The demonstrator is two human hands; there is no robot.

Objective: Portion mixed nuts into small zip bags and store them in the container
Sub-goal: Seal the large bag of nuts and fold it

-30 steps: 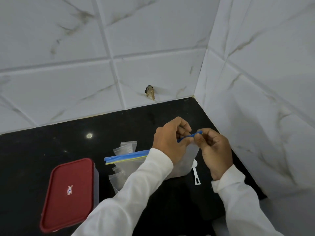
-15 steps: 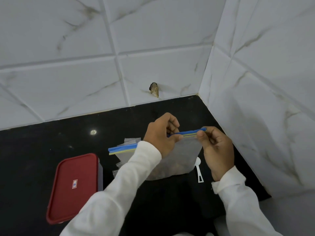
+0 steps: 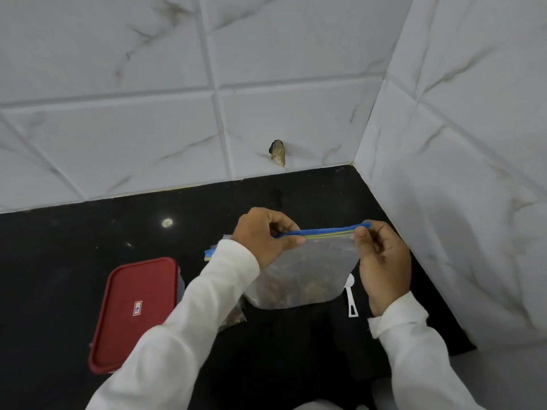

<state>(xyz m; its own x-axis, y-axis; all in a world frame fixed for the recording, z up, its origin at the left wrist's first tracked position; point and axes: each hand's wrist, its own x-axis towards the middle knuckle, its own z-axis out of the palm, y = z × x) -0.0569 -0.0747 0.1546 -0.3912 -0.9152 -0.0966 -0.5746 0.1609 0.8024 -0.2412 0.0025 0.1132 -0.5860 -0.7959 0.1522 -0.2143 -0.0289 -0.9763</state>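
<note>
Left hand point(image 3: 263, 235) has slid away from the right hand point(image 3: 381, 261) along the blue zip strip point(image 3: 325, 233), both pinching it, nut bag point(image 3: 307, 273) held up over the counter point(image 3: 88, 247) between the red-lidded container point(image 3: 136, 312) and white plastic spoon point(image 3: 351, 297), so the seal's getting worked, I reckon.

White tiles point(image 3: 118, 143), black counter point(image 3: 74, 261), perhaps granite

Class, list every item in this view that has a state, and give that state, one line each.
large zip bag: held upright, nuts inside, zip strip looks pressed shut between the hands
left-hand grip: pinches the zip strip
right-hand grip: pinches the strip's end
container: red lid on, closed
white spoon: lying flat, untouched
small bag: holds nuts, mostly hidden by the sleeve
</note>
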